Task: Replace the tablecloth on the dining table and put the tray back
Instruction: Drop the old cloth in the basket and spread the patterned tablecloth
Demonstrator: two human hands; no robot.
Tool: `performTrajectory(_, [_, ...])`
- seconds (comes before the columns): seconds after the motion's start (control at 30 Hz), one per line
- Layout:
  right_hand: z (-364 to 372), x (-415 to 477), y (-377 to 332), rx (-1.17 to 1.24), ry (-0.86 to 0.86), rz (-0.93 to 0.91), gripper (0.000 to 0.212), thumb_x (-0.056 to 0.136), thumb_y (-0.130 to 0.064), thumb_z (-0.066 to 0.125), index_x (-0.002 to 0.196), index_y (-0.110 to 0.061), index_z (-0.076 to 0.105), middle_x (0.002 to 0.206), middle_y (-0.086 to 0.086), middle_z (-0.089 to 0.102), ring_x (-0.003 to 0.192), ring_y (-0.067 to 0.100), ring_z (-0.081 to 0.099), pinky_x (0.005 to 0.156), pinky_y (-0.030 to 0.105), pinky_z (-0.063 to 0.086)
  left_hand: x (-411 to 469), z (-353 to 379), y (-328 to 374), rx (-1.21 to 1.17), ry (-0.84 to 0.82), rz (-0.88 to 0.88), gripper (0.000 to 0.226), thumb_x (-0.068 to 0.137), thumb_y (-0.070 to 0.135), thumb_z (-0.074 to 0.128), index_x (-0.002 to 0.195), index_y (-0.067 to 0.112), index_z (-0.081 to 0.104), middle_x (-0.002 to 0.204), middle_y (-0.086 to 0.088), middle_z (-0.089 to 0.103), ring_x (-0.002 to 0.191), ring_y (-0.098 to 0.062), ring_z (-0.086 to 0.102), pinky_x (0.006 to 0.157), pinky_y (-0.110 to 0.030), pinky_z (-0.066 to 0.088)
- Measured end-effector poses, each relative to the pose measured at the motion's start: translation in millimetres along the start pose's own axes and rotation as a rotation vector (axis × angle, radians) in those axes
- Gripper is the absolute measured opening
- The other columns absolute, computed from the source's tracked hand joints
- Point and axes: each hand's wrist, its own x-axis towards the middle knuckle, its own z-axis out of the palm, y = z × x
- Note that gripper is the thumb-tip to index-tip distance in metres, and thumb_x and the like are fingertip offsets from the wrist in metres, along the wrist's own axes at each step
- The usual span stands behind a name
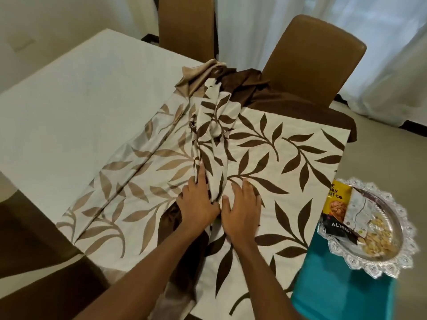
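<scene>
A cream tablecloth with brown leaves (288, 158) lies partly spread over the right half of the dining table (76, 100), with a bunched ridge running down its middle. My left hand (198, 202) rests on the left side of that ridge, fingers reaching into the fold. My right hand (242, 209) lies flat on the cloth just right of the ridge. A silver tray (388, 257) with nuts and an almond packet (337, 211) sits on a teal surface (342, 294) at the right.
Two brown chairs (312, 58) stand at the table's far side, one (187, 26) further left. White curtains (381, 42) hang behind them. The table's left half shows a plain white cover. A dark brown chair seat (34, 250) is at the lower left.
</scene>
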Motion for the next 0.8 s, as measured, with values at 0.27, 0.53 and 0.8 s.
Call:
performTrajectory(0.27, [8,0,1,-0.184,-0.125,-0.036,0.061,0.103,-0.055,0.034,0.157,-0.027,0.032,0.168,0.007,0.017,0.156,0.028,0.008,0.125,0.051,0.008,33,-95,-78,-0.653,-0.138,-0.145,0.068,0.085,0.011,0.064,0.147,0.021,0.04,0.136,-0.001,0.053,0.122,-0.025,0.054,0.096,-0.034,0.046])
performTrajectory(0.53, [32,-99,-80,-0.052,-0.011,0.015,0.049,0.1,-0.041,0.048,0.144,-0.019,0.051,0.16,0.007,0.038,0.149,0.026,0.031,0.121,0.05,0.027,-10,-92,-149,-0.411,-0.302,0.001,0.115,0.065,0.042,0.086,0.155,0.021,0.019,0.153,-0.006,0.041,0.137,-0.026,0.043,0.114,-0.04,0.036])
performTrajectory(0.8, [67,-149,-76,-0.138,-0.025,-0.07,0.06,0.104,-0.055,0.026,0.155,-0.025,0.038,0.166,0.006,0.026,0.155,0.026,0.017,0.123,0.053,0.015,-39,-83,-147,-0.181,-0.187,0.093,0.085,0.081,0.016,0.069,0.153,0.022,0.024,0.14,-0.011,0.052,0.124,-0.033,0.053,0.099,-0.039,0.045])
